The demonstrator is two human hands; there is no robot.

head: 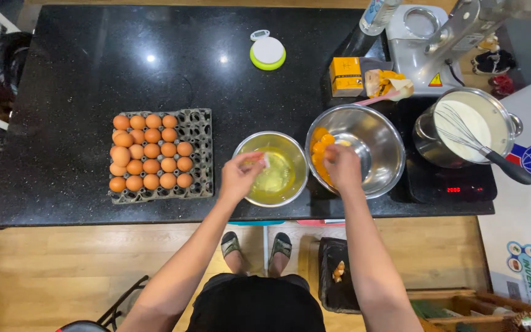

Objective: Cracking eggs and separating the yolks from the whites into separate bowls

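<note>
My left hand (239, 176) holds a piece of eggshell (262, 162) over the smaller steel bowl (297, 154), which holds clear egg white. My right hand (343, 167) is curled over the larger steel bowl (387, 138); whatever it grips is hidden by the fingers. Several orange yolks (319, 149) lie along that bowl's left side. A grey egg tray (197, 130) with several brown eggs (149, 160) sits left of the bowls on the black counter (81, 80).
A pot of white batter (505, 117) with a whisk (462, 130) stands on an induction hob (450, 187) at right. A mixer (428, 43), orange box (346, 76) and round green-rimmed timer (268, 51) sit further back. A black bin (337, 276) is on the floor.
</note>
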